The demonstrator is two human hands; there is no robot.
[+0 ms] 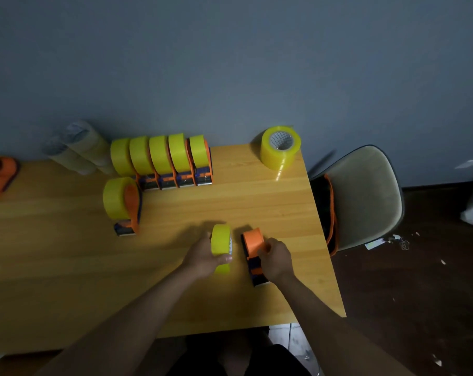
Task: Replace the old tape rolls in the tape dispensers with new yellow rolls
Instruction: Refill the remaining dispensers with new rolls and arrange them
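Note:
My left hand (202, 257) grips a yellow tape roll (220, 244) held on edge just above the wooden table (67, 267). Right beside it, my right hand (276, 260) holds an orange and blue tape dispenser (253, 245) that carries no roll on its orange hub. A few centimetres separate roll and dispenser. A row of several dispensers (175, 161) loaded with yellow rolls stands at the back of the table. One more loaded dispenser (124, 206) stands alone in front of that row's left end.
A wide yellow roll (280, 147) stands at the table's back right corner. Clear tape rolls (78, 150) lie by the wall at back left, and an orange dispenser (0, 175) sits at the far left edge. A chair (365, 196) stands right of the table.

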